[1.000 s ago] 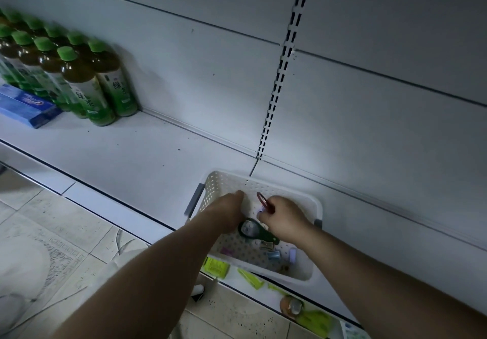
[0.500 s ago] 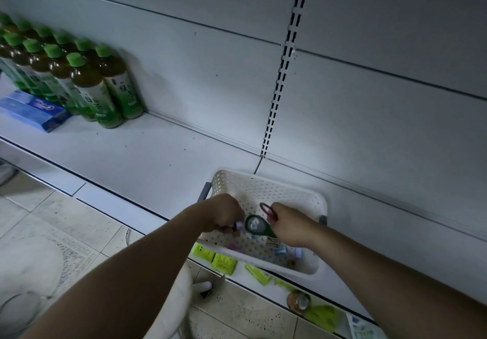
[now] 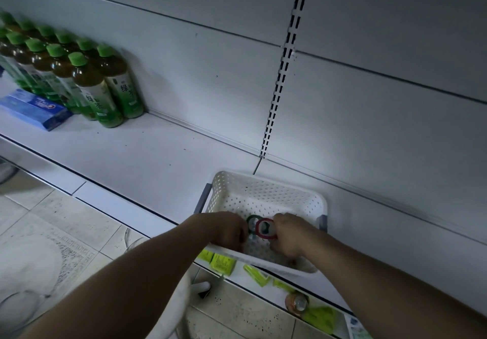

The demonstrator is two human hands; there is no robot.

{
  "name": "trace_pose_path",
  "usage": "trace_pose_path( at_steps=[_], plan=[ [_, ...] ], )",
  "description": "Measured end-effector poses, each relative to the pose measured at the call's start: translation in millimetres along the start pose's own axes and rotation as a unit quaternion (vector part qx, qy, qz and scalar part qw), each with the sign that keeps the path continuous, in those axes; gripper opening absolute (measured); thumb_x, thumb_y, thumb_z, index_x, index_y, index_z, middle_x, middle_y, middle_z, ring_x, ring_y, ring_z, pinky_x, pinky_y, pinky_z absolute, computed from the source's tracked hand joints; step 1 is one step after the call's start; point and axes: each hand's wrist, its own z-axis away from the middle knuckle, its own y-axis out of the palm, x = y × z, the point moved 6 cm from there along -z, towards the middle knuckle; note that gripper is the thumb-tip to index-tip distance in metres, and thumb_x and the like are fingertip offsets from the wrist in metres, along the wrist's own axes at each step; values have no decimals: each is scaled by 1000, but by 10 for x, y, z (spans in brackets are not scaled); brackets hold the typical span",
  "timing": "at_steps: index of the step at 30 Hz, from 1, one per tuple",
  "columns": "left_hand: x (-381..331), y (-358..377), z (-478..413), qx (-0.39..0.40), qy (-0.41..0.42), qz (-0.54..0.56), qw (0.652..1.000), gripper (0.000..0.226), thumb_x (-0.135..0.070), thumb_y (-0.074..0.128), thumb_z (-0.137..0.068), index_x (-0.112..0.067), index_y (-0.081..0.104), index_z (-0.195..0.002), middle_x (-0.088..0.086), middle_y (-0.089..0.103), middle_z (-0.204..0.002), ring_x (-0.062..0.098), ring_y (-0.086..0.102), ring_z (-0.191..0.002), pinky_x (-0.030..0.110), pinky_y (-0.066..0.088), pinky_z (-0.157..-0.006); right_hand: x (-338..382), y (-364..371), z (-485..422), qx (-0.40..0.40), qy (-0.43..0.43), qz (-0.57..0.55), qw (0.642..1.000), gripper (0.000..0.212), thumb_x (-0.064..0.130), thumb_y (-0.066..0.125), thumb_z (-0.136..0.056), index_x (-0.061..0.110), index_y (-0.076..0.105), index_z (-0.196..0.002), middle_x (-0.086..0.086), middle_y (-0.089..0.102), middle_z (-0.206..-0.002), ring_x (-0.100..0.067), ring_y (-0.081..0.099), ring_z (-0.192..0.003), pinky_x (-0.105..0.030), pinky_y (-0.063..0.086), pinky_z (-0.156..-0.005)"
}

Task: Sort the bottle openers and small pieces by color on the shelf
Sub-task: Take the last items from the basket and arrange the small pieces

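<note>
Fingers: right hand pinches red opener; left hand curled beside green opener, grip unclear. Bottle labels read 绿茶.

open stretch of shelf between tea bottles at left and white basket, back panel close behind

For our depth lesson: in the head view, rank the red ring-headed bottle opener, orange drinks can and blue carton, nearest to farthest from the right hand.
1. red ring-headed bottle opener: held by the right hand.
2. orange drinks can: lower shelf, below.
3. blue carton: shelf's far left.
</note>
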Motion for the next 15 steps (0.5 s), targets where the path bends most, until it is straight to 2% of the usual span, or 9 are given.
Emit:
trace_pose_path(
  at_steps=[4,7,9,13,15],
  plan=[
    [-17,39,-26,-10,15,-12,1000,31,-23,64,-87,-12,63,-116,8,60,-119,25,56,-109,26,41,-87,-41,-48,-56,-35,24,-85,996,41,34,66,-83,9,54,-113,-10,61,-110,-22,60,-90,-26,42,-67],
    [-42,49,-36,-18,23,-19,999,31,-22,61,-88,-12,61,-118,8,60,-119,24,56,-109,26,40,-86,-40,-152,-50,-55,34,-194,979,20,31,64,-84,14,54,-88,-3,60,-82,-14,54,-68,-25,39,-55],
    [-43,18,-26,-34,23,-19,999,32,-20,56,-92,-11,60,-122,8,60,-122,24,56,-111,26,40,-88,-44,-195,-45,-58,37,-249,966,21,26,61,-82,17,46,-70,2,50,-64,-12,46,-56,-24,32,-48],
    [40,-85,-26,-103,-7,-10,995,30,-23,46,-97,-12,60,-121,12,56,-121,26,55,-109,31,42,-93,-81,-268,-20,-75,56,-323,942,25,26,59,-79,17,40,-64,2,42,-58,-15,42,-56,-25,30,-52],
    [79,-120,-31,-131,-35,-2,991,30,-29,48,-96,-11,58,-118,12,52,-121,26,55,-107,32,44,-93,-86,-298,-2,-85,62,-349,931,26,25,58,-80,18,39,-64,2,39,-57,-16,39,-56,-28,29,-55]
  ],
)
